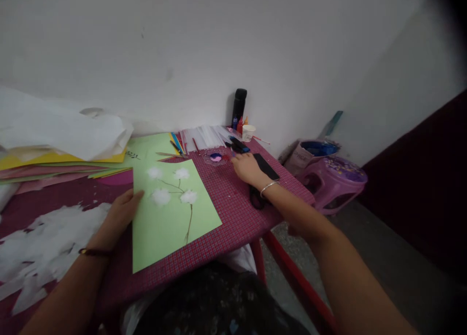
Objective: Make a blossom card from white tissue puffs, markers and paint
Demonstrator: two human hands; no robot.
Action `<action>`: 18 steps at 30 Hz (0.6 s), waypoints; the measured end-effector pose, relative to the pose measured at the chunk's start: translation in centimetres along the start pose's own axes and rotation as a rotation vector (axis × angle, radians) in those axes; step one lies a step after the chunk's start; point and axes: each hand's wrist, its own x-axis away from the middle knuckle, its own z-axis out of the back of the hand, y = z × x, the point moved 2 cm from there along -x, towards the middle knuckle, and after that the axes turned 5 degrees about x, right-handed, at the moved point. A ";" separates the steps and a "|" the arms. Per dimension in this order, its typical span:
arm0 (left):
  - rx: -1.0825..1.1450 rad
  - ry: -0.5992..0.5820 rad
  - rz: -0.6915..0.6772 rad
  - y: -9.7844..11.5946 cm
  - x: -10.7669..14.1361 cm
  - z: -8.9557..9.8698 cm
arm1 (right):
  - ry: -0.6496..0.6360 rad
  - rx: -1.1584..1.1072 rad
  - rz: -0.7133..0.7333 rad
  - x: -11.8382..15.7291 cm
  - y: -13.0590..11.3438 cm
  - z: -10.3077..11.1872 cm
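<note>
A counter (239,211) covered in red checked cloth is seen, on which the light-green flower sheet (156,238) is laid near the front edge. Beyond and left of the flower sheet, large white paper (54,126) is heaped over coloured sheets (116,158). Directly left of it, torn white scraps (54,238) are spread in a loose pile.

The flower sheet's left edge is held by the left hand (122,208), its grip closed on the paper with the thumb on top. The right hand (248,168) is stretched out to the right of the flower sheet, just beside the paint palette (215,158); its fingers are bunched and angled down, but whether anything is pinched in that grip cannot be told.

Right of and beyond the flower sheet, a white cup (248,132) is set near a red bottle (240,126) and a blue bottle (235,123).

On the flower sheet, thin brown stems (190,218) and four white blossoms (188,197) are already in place, so the main figure is judged well advanced. Blue and pink paint is laid out in the palette, yet none can be made out on the blossoms; colouring appears not yet done.
</note>
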 end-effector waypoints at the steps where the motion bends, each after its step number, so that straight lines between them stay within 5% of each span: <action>1: 0.016 0.003 0.006 0.0 -0.1 0.0 | -0.035 0.020 0.008 0.8 -0.1 -0.4; 13: 0.007 -0.041 0.035 -0.3 0.1 0.4 | -0.133 0.088 -0.004 2.5 -0.6 -1.5; 18: -0.162 0.013 -0.046 -0.3 -0.4 1.0 | -0.144 0.080 -0.114 0.2 1.5 -1.4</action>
